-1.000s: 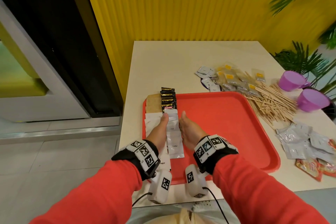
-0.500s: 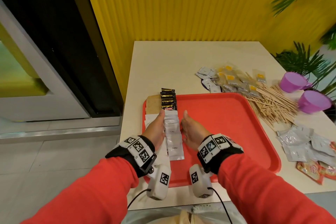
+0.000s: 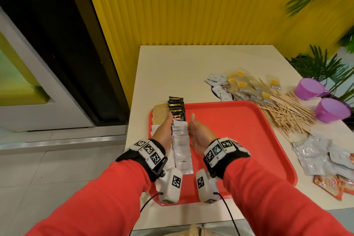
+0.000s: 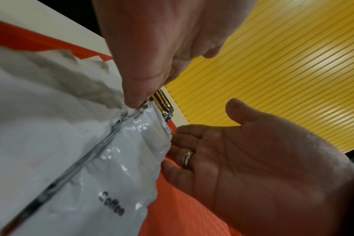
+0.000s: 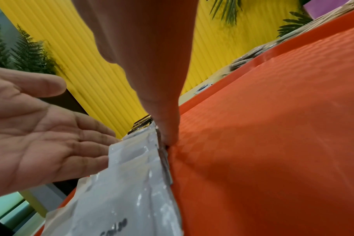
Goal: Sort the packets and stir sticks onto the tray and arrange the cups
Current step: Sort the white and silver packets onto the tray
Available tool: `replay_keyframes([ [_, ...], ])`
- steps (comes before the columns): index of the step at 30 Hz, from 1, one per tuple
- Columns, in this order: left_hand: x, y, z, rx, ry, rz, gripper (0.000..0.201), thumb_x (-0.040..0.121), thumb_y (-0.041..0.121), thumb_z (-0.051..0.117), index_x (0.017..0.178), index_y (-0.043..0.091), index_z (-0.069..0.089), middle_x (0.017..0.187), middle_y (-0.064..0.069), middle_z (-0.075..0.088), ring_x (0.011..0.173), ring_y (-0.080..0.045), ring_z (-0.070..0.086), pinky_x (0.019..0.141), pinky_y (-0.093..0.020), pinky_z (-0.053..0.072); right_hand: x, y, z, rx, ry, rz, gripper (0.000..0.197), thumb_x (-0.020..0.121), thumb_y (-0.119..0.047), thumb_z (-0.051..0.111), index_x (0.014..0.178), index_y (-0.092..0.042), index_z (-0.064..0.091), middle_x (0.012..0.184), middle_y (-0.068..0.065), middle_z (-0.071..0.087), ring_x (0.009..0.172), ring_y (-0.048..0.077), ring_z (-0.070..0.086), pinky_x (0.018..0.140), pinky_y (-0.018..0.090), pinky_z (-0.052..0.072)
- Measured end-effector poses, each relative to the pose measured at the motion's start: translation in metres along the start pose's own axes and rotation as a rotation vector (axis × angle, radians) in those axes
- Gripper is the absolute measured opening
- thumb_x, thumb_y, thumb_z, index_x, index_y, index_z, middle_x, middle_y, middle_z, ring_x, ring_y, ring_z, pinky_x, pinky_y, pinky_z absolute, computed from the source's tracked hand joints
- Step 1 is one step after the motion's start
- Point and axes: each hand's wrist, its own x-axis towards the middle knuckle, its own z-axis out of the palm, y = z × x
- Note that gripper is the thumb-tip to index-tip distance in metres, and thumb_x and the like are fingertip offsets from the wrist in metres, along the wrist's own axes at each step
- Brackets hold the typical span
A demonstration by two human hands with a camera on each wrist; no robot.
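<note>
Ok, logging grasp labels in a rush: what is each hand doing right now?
Left hand: open, straight fingers against the left edge of the white coffee packets.
Right hand: open, flat against their right edge; holding nothing.

- We see the tray [image 3: 239, 140] lying on the counter [image 3: 182, 67], toward its near edge.
- Along the tray's left side runs a row of coffee packets [image 3: 181, 145]; behind it, a row of sachets [image 3: 176, 107] reaches over the tray's far rim.
- Left of these rows, napkins [image 3: 159, 117] lie in the tray's far-left corner.
- Our left hand [image 3: 163, 132] stands at the left of the packet row, our right hand [image 3: 199, 134] at its right.
- Right of the tray lie the stir sticks [image 3: 287, 113]; behind them, more packets [image 3: 241, 86].
- Two cups [image 3: 318, 99] sit at the counter's right edge, beyond the sticks.
- Near right, loose packets [image 3: 321, 155] lie on the counter.
</note>
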Motion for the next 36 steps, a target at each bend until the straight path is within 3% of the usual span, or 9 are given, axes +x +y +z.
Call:
replay_keyframes([
  [2, -0.002, 0.005, 0.002, 0.0, 0.021, 0.009, 0.044, 0.1, 0.047, 0.02, 0.085, 0.028, 0.056, 0.072, 0.014, 0.07, 0.079, -0.001, 0.059, 0.07, -0.021, 0.043, -0.003, -0.006, 0.002, 0.003, 0.009, 0.002, 0.056, 0.101, -0.042, 0.019, 0.14, -0.006, 0.036, 0.147, 0.012, 0.038, 0.131, 0.025, 0.043, 0.088, 0.026, 0.048],
  [4, 0.002, 0.006, 0.002, -0.013, 0.029, 0.009, 0.044, 0.1, 0.047, 0.019, 0.086, 0.028, 0.056, 0.067, 0.015, 0.07, 0.074, 0.001, 0.061, 0.069, -0.02, 0.043, -0.004, -0.009, 0.004, 0.027, -0.044, 0.0, 0.057, 0.1, -0.045, 0.017, 0.139, -0.01, 0.038, 0.145, 0.009, 0.041, 0.133, 0.022, 0.04, 0.069, 0.015, 0.051],
  [6, 0.004, 0.007, 0.0, -0.014, 0.036, 0.024, 0.044, 0.1, 0.048, 0.021, 0.088, 0.027, 0.058, 0.071, 0.013, 0.071, 0.071, 0.001, 0.064, 0.069, -0.021, 0.044, -0.005, -0.011, 0.006, 0.062, -0.052, 0.006, 0.057, 0.1, -0.046, 0.015, 0.139, -0.011, 0.037, 0.143, 0.007, 0.043, 0.132, 0.021, 0.04, 0.064, 0.011, 0.047],
  [11, 0.006, 0.008, -0.002, -0.04, 0.059, 0.041, 0.037, 0.099, 0.047, 0.026, 0.088, 0.03, 0.056, 0.083, 0.014, 0.067, 0.073, 0.003, 0.061, 0.07, -0.018, 0.042, -0.004, -0.013, 0.005, 0.044, -0.058, -0.004, 0.057, 0.099, -0.047, 0.017, 0.138, -0.012, 0.039, 0.139, 0.003, 0.047, 0.122, 0.015, 0.049, 0.073, 0.015, 0.045],
  [15, 0.005, 0.013, -0.002, -0.069, 0.059, 0.043, 0.037, 0.1, 0.044, 0.025, 0.086, 0.027, 0.055, 0.061, 0.016, 0.069, 0.055, 0.005, 0.065, 0.066, -0.02, 0.04, -0.003, -0.017, 0.002, 0.055, -0.036, -0.013, 0.059, 0.1, -0.046, 0.018, 0.142, -0.007, 0.032, 0.145, 0.004, 0.039, 0.134, 0.017, 0.036, 0.089, 0.022, 0.033],
  [21, 0.006, 0.012, 0.001, -0.068, 0.058, 0.045, 0.038, 0.099, 0.046, 0.03, 0.087, 0.026, 0.059, 0.072, 0.008, 0.071, 0.078, -0.007, 0.061, 0.07, -0.022, 0.047, -0.001, -0.015, 0.005, 0.088, -0.01, -0.031, 0.058, 0.099, -0.046, 0.022, 0.142, -0.009, 0.032, 0.145, 0.004, 0.04, 0.112, 0.009, 0.046, 0.082, 0.017, 0.041],
  [24, 0.006, 0.012, 0.001, -0.052, 0.084, 0.045, 0.035, 0.1, 0.044, 0.03, 0.085, 0.028, 0.057, 0.07, 0.01, 0.069, 0.075, -0.006, 0.061, 0.068, -0.023, 0.044, 0.002, -0.016, 0.002, 0.08, 0.002, -0.048, 0.057, 0.099, -0.047, 0.024, 0.143, -0.013, 0.031, 0.148, 0.002, 0.037, 0.126, 0.011, 0.04, 0.094, 0.024, 0.034],
  [30, 0.001, 0.017, 0.003, -0.028, 0.083, 0.07, 0.03, 0.1, 0.042, 0.03, 0.091, 0.031, 0.057, 0.079, 0.015, 0.065, 0.056, 0.01, 0.061, 0.058, -0.017, 0.043, 0.001, -0.021, 0.001, 0.089, 0.015, -0.077, 0.055, 0.1, -0.044, 0.023, 0.144, -0.012, 0.03, 0.149, 0.001, 0.034, 0.134, 0.013, 0.034, 0.095, 0.024, 0.03],
  [36, -0.003, 0.011, 0.0, -0.019, 0.07, 0.046, 0.038, 0.099, 0.047, 0.03, 0.086, 0.03, 0.061, 0.072, 0.015, 0.071, 0.069, 0.001, 0.065, 0.063, -0.02, 0.049, 0.005, -0.011, -0.003, 0.062, 0.046, -0.012, 0.063, 0.098, -0.049, 0.026, 0.147, -0.01, 0.021, 0.153, 0.004, 0.026, 0.141, 0.017, 0.026, 0.106, 0.026, 0.026],
])
